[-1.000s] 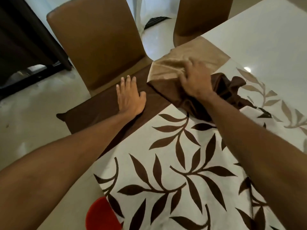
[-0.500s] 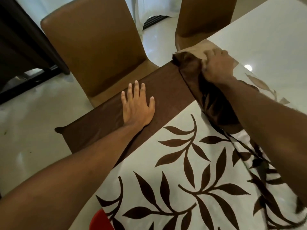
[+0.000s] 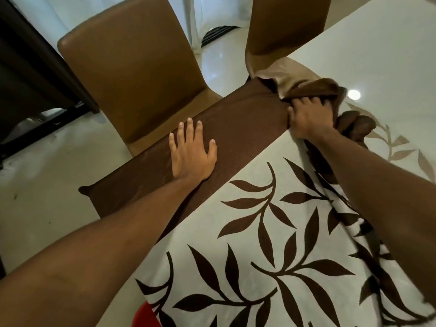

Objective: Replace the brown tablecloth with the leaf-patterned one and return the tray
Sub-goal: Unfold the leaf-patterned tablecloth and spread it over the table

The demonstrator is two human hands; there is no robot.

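The leaf-patterned tablecloth (image 3: 271, 232), white with dark brown leaves and a dark brown border, lies spread over the near part of the white table (image 3: 377, 55). My left hand (image 3: 192, 154) presses flat on the brown border along the table's left edge, fingers straight. My right hand (image 3: 309, 119) grips a bunched fold of the cloth's brown edge (image 3: 313, 89) near the table's far left edge, with the paler underside showing beside it. Under my right forearm the cloth lies crumpled. No tray is visible.
Two tan chairs stand along the table's left side, one (image 3: 134, 74) just beyond my left hand, another (image 3: 283, 24) further back. A red object (image 3: 144, 316) peeks out below the cloth at the bottom edge. Dark furniture (image 3: 28, 74) stands on the glossy floor at left.
My right hand has drawn the bunched brown edge further along the table's left side, unrolling more of the cloth's border. My left hand stays pressed flat on it.
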